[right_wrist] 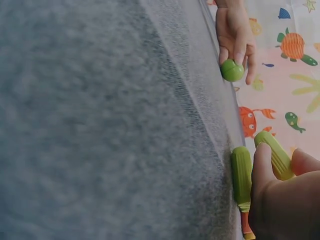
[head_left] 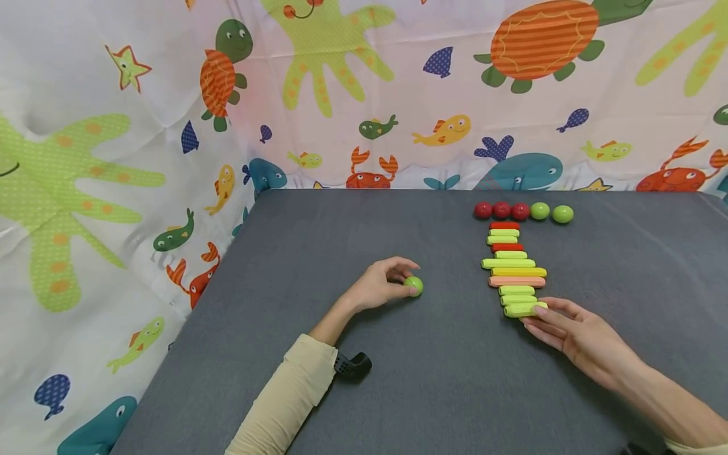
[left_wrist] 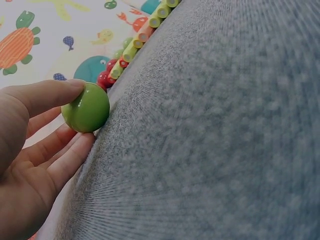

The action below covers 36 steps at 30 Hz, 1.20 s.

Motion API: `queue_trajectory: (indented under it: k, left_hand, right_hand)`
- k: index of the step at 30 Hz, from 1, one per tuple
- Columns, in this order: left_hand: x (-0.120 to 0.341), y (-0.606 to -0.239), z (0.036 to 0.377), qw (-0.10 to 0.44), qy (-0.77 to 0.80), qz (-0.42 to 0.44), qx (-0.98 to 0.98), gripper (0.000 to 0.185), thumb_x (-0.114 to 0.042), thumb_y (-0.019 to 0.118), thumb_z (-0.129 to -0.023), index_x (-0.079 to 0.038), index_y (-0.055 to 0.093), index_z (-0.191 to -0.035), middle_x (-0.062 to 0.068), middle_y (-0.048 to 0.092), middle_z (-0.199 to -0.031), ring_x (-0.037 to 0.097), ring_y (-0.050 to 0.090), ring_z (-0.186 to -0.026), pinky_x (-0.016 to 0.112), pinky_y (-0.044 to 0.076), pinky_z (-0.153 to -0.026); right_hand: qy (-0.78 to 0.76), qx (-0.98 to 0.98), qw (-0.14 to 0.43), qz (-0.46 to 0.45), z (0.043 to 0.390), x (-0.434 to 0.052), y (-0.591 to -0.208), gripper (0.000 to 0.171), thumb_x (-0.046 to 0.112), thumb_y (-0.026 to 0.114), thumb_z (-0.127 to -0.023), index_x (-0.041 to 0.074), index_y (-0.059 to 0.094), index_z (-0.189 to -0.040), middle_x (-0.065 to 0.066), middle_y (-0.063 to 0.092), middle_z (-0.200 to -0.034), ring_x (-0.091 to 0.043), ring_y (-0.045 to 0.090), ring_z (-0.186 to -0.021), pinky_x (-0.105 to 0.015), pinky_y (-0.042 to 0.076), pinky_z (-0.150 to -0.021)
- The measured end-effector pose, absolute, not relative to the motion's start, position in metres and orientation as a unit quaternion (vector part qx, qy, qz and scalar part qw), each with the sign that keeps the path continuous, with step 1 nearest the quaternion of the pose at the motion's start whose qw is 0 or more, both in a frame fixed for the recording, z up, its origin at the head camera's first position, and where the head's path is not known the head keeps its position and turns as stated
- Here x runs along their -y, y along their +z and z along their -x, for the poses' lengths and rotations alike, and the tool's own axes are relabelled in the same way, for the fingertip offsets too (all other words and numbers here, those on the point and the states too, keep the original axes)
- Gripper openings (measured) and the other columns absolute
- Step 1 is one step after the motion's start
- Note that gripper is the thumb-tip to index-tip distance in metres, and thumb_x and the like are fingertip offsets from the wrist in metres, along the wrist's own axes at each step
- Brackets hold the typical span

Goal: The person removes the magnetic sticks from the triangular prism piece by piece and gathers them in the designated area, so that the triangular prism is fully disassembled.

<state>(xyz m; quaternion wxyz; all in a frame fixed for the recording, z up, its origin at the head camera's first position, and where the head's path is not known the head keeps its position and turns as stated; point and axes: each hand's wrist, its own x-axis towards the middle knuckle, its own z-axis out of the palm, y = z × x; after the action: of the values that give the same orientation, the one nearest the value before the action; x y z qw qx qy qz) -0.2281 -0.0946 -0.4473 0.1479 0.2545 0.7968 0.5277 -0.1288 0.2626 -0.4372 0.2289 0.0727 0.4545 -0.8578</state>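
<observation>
My left hand (head_left: 382, 284) pinches a small green ball (head_left: 414, 286) between thumb and fingers, left of the row of tubes. In the left wrist view the thumb lies on top of the ball (left_wrist: 88, 109) and fingertips support it below. At the near end of the row, my right hand (head_left: 588, 338) pinches a ridged light-green tube (head_left: 520, 310). The right wrist view shows this tube (right_wrist: 276, 156) between thumb and fingers, tilted beside another green tube (right_wrist: 242, 175). Part of the held tube is hidden by the hand.
A column of short and long tubes in green, red (head_left: 508, 247), yellow (head_left: 519, 272) and salmon (head_left: 516, 282) runs away from me. Beyond it, red balls (head_left: 501, 210) and green balls (head_left: 563, 214) form a line near the grey table's (head_left: 352, 221) back edge. A patterned curtain (head_left: 335, 126) hangs behind.
</observation>
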Motion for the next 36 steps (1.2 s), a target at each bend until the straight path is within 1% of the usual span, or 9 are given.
queue_trajectory:
  k: [7,14,17,20,23,27,32,34,36]
  left_hand:
    - [0.094,-0.448,0.228,0.148,0.527,-0.253,-0.798,0.044,-0.008,0.074,-0.084,-0.005,0.058,-0.126,0.002,0.061,-0.104,0.011,0.06,-0.094,0.026,0.048,-0.076]
    - [0.094,-0.447,0.229,0.145,0.527,-0.253,-0.798,0.044,-0.009,0.074,-0.084,-0.006,0.059,-0.126,0.002,0.061,-0.104,0.011,0.06,-0.094,0.025,0.048,-0.075]
    - [0.094,-0.447,0.228,0.146,0.527,-0.25,-0.799,0.044,-0.009,0.074,-0.084,-0.006,0.059,-0.126,0.001,0.061,-0.103,0.011,0.06,-0.093,0.026,0.047,-0.074]
    - [0.094,-0.448,0.228,0.147,0.527,-0.246,-0.8,0.044,-0.01,0.074,-0.085,-0.007,0.059,-0.126,0.001,0.061,-0.103,0.012,0.06,-0.093,0.026,0.047,-0.072]
    - [0.094,-0.448,0.228,0.147,0.526,-0.242,-0.802,0.044,-0.01,0.073,-0.085,-0.007,0.059,-0.126,0.001,0.061,-0.103,0.012,0.06,-0.092,0.025,0.046,-0.069]
    - [0.094,-0.45,0.228,0.147,0.528,-0.244,-0.8,0.044,-0.01,0.074,-0.084,-0.006,0.059,-0.126,0.004,0.062,-0.104,0.014,0.06,-0.093,0.025,0.046,-0.069]
    - [0.094,-0.45,0.229,0.147,0.53,-0.248,-0.798,0.044,-0.01,0.074,-0.084,-0.006,0.059,-0.126,0.006,0.062,-0.105,0.016,0.06,-0.094,0.025,0.046,-0.07]
    - [0.094,-0.45,0.229,0.146,0.529,-0.247,-0.799,0.043,-0.009,0.073,-0.085,-0.006,0.059,-0.126,0.005,0.062,-0.105,0.016,0.06,-0.094,0.025,0.046,-0.07]
    - [0.094,-0.449,0.229,0.147,0.527,-0.246,-0.8,0.043,-0.009,0.073,-0.085,-0.006,0.059,-0.126,0.004,0.061,-0.104,0.014,0.06,-0.093,0.025,0.046,-0.07]
  right_hand:
    - [-0.83,-0.508,0.221,-0.069,0.124,-0.263,-0.44,0.017,0.0,0.052,-0.097,0.007,0.05,-0.112,-0.008,0.06,-0.108,-0.022,0.064,-0.101,-0.036,0.047,-0.091]
    - [-0.781,-0.58,0.209,-0.1,0.122,-0.262,-0.443,0.032,0.004,0.06,-0.094,0.001,0.042,-0.12,-0.006,0.056,-0.107,-0.016,0.064,-0.098,-0.035,0.048,-0.089]
    - [-0.752,-0.619,0.199,-0.112,0.12,-0.261,-0.443,0.044,0.009,0.066,-0.09,-0.002,0.041,-0.124,-0.003,0.058,-0.105,-0.013,0.064,-0.096,-0.033,0.049,-0.088]
    - [-0.711,-0.668,0.183,-0.126,0.119,-0.259,-0.444,0.061,0.016,0.072,-0.086,-0.007,0.039,-0.132,-0.001,0.06,-0.102,-0.008,0.065,-0.093,-0.031,0.051,-0.084]
    - [-0.673,-0.71,0.165,-0.13,0.119,-0.257,-0.443,0.072,0.021,0.075,-0.084,-0.011,0.037,-0.136,0.002,0.062,-0.099,-0.006,0.065,-0.089,-0.03,0.052,-0.081]
    - [-0.649,-0.733,0.159,-0.127,0.119,-0.257,-0.441,0.073,0.026,0.07,-0.088,-0.013,0.034,-0.139,0.005,0.059,-0.103,-0.004,0.064,-0.089,-0.029,0.052,-0.081]
    - [-0.662,-0.719,0.164,-0.134,0.117,-0.26,-0.439,0.07,0.027,0.057,-0.097,-0.013,0.025,-0.143,-0.004,0.051,-0.117,-0.005,0.064,-0.09,-0.03,0.051,-0.083]
    - [-0.67,-0.71,0.168,-0.137,0.117,-0.261,-0.438,0.068,0.025,0.056,-0.098,-0.013,0.022,-0.144,-0.006,0.049,-0.119,-0.006,0.064,-0.09,-0.031,0.051,-0.084]
    - [-0.676,-0.704,0.171,-0.136,0.116,-0.263,-0.438,0.068,0.023,0.056,-0.098,-0.013,0.021,-0.144,-0.005,0.05,-0.117,-0.006,0.064,-0.091,-0.031,0.051,-0.085]
